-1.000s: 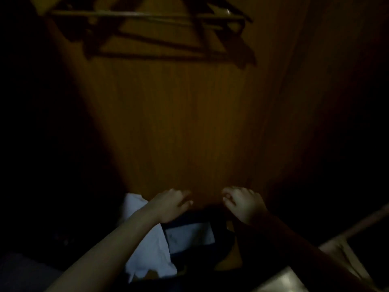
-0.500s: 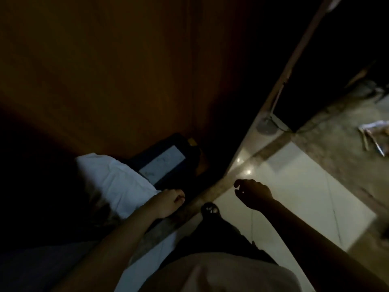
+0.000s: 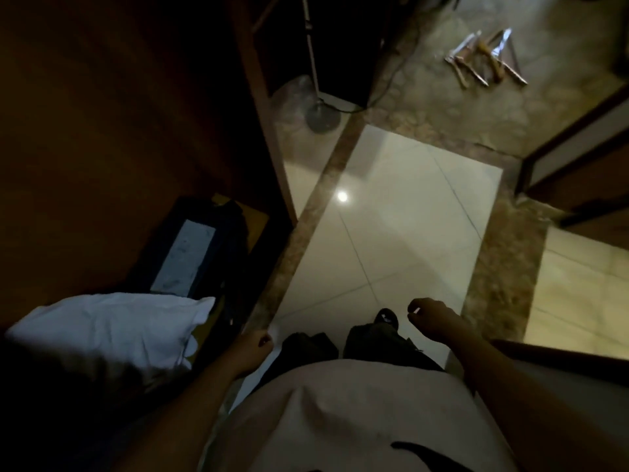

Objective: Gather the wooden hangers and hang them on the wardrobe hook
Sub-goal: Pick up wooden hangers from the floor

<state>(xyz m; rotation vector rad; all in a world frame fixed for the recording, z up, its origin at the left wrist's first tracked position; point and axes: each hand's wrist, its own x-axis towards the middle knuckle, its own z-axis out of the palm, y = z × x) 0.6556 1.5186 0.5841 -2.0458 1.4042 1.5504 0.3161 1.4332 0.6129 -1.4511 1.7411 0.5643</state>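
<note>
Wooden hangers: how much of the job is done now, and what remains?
Done: cannot tell, as the wardrobe hook is out of view. In hand: nothing; the left hand and the right hand hang loosely curled and empty. Remaining: a pile of wooden hangers lies on the floor far ahead to the right, not yet picked up or hung.

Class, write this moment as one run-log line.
left hand: empty | right hand: empty | wooden hangers: heaped on floor ahead, untouched

I see glossy pale floor tiles (image 3: pixel 401 212), wooden hangers (image 3: pixel 483 61), a matt wood wardrobe panel (image 3: pixel 119 114), and a soft white cloth pillow (image 3: pixel 112 332).
</note>
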